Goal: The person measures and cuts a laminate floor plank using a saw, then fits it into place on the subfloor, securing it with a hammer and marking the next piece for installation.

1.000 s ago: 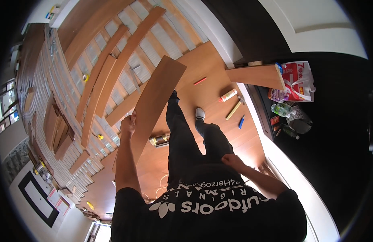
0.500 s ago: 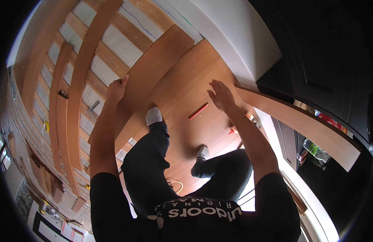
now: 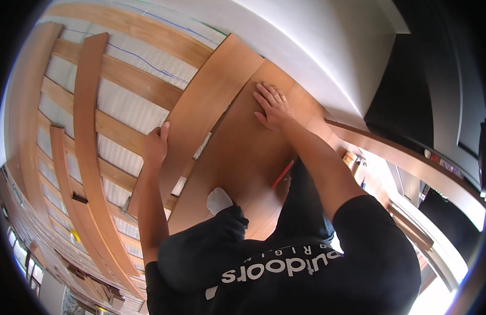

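A loose wooden floorboard [image 3: 211,94] lies beside the laid floorboards [image 3: 222,157]. Between them runs a narrow, tapering gap with white underlay showing in places. My left hand [image 3: 156,146] grips the loose board's left edge, thumb on top; its other fingers are mostly hidden. Flat on the laid boards, just right of the gap, my right hand [image 3: 274,107] rests with fingers spread and holds nothing. A red pencil [image 3: 283,174] lies on the laid boards by my right leg. My sock-covered left foot [image 3: 219,200] stands on them too.
Wooden battens [image 3: 133,76] cross the white underlay [image 3: 128,119] on the left, with loose boards [image 3: 86,100] lying over them. A white wall [image 3: 316,58] borders the far right side. A long wooden strip [image 3: 395,146] stretches along the right, near dark cabinets.
My right hand has moved forward and come down flat on the laid boards. A gap now shows beside the loose board, which my left hand still grips. My body has leaned forward.
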Motion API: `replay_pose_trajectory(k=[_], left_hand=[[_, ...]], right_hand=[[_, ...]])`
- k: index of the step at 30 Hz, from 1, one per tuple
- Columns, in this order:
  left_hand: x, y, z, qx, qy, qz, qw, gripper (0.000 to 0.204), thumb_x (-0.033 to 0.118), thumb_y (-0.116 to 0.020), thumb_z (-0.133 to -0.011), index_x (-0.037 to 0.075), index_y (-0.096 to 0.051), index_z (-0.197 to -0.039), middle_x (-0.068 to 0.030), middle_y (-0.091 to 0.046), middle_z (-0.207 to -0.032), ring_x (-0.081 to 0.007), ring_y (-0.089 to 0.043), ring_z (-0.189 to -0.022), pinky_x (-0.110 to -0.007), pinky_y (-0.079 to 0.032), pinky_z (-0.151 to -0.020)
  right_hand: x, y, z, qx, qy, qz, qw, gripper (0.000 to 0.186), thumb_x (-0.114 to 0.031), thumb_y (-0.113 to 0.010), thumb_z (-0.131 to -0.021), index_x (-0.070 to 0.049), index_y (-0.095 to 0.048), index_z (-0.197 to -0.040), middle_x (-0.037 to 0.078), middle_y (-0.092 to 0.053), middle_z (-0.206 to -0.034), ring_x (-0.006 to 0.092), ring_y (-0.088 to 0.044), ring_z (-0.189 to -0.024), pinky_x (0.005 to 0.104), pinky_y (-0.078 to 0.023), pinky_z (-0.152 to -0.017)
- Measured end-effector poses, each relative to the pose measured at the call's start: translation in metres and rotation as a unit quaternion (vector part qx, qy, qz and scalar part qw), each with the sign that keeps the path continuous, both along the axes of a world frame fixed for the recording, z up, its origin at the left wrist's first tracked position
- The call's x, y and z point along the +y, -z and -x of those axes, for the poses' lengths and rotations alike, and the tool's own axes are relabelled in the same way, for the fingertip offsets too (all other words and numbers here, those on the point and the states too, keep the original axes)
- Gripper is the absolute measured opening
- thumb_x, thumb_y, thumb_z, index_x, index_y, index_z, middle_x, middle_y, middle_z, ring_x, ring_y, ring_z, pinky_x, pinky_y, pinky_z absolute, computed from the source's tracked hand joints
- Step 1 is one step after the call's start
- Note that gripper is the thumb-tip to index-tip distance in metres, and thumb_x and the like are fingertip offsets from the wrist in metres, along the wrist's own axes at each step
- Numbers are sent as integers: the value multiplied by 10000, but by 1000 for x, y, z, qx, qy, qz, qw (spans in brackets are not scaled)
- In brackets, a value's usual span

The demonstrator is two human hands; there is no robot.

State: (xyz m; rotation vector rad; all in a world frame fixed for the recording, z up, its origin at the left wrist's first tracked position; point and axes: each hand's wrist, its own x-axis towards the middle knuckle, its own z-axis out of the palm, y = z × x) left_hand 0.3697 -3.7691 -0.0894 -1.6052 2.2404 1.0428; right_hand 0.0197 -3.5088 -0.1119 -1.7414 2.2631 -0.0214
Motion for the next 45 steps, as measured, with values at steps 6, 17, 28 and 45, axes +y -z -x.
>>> replay_pose_trajectory(k=[6, 17, 28, 45], left_hand=[[10, 20, 6, -6, -18, -15, 1000, 671, 622, -460, -1053, 11, -732, -1009, -273, -727, -970, -486, -677, -958, -555, -515, -829], [21, 32, 8, -26, 10, -1, 1000, 640, 591, -423, -1069, 26, -686, -922, -294, -693, -886, -534, -635, -860, -599, -483, -737], [28, 41, 11, -38, 1, 19, 999, 594, 567, -439, -1070, 54, -721, -967, -264, -715, -871, -511, -659, -835, -587, -504, -725], [32, 45, 7, -51, 12, 66, 996, 576, 549, -449, -1078, 64, -730, -947, -267, -709, -834, -518, -658, -784, -594, -512, -686]], right_hand=[[10, 9, 6, -23, 1, 62, 998, 670, -383, -700, -910, -135, -532, -1510, 80, -382, -1674, 295, -340, -1551, 508, -316, -1242], [0, 8, 10, -42, -4, 84, 996, 609, -355, -720, -885, -103, -610, -1428, 95, -463, -1621, 299, -408, -1515, 490, -341, -1229], [3, 13, 15, -48, -13, 106, 993, 616, -358, -707, -886, -101, -606, -1437, 100, -459, -1623, 294, -401, -1517, 483, -334, -1235], [2, 11, 15, -50, -11, 101, 994, 623, -357, -708, -883, -94, -601, -1438, 109, -454, -1623, 302, -398, -1514, 483, -318, -1244]])
